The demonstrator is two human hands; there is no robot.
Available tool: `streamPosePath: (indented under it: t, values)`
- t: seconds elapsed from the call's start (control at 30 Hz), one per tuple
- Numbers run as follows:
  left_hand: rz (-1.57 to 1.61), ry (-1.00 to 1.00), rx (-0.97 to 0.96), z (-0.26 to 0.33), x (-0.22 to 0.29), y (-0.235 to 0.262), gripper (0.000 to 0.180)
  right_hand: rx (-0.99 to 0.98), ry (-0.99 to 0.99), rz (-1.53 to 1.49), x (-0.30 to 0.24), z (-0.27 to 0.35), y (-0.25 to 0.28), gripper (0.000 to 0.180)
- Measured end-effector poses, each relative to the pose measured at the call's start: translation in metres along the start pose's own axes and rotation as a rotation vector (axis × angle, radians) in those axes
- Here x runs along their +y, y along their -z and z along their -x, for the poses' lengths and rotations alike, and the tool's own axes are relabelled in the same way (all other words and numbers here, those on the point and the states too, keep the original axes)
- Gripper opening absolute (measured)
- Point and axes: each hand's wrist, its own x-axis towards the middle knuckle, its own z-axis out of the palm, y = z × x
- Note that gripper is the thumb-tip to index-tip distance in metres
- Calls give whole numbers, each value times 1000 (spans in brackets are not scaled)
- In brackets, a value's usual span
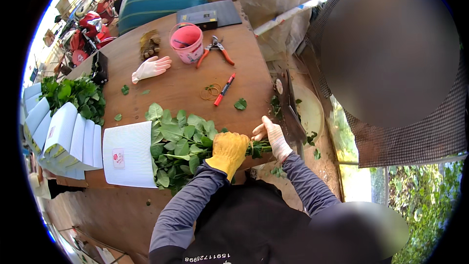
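Observation:
A leafy bunch of flowers (178,142) lies across the near part of the table. Its head end is inside a white-and-blue striped paper wrap (128,154), so any blooms are hidden. My left hand (229,150), in a yellow work glove, is closed around the stems below the leaves. To its right, my right hand (273,139) wears a thin pale glove. Its fingers are stretched out and apart beside the bare stems (261,149), which point right toward the table edge. Whether it touches them is hard to tell.
Several wrapped bunches (66,132) stand at the left. Farther back are a loose glove (151,68), a pink bucket (187,44), orange-handled pruning shears (215,51), a red marker (224,89) and rubber bands (210,91). A metal blade-like fixture (289,107) stands by the right edge.

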Motion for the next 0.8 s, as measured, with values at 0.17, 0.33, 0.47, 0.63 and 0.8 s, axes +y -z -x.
streamPosePath:
  t: [0.17, 0.33, 0.47, 0.63, 0.8]
  values:
    - [-16, 58, -39, -12, -7, -17, 11, 100, 502, 937, -36, -48, -32, 27]
    - [-28, 84, 80, -10, -9, -27, 11, 198, 893, 1742, -74, -133, -94, 33]
    - [-10, 69, 293, -9, -2, -52, 18, -10, 1040, 1932, -74, -188, -77, 4]
    - [91, 165, 478, -13, 2, -81, 17, -116, 865, 1014, -119, -147, -163, 19]
    - [200, 132, 355, -18, 11, -76, 22, -739, 357, 248, -144, 3, -327, 10]
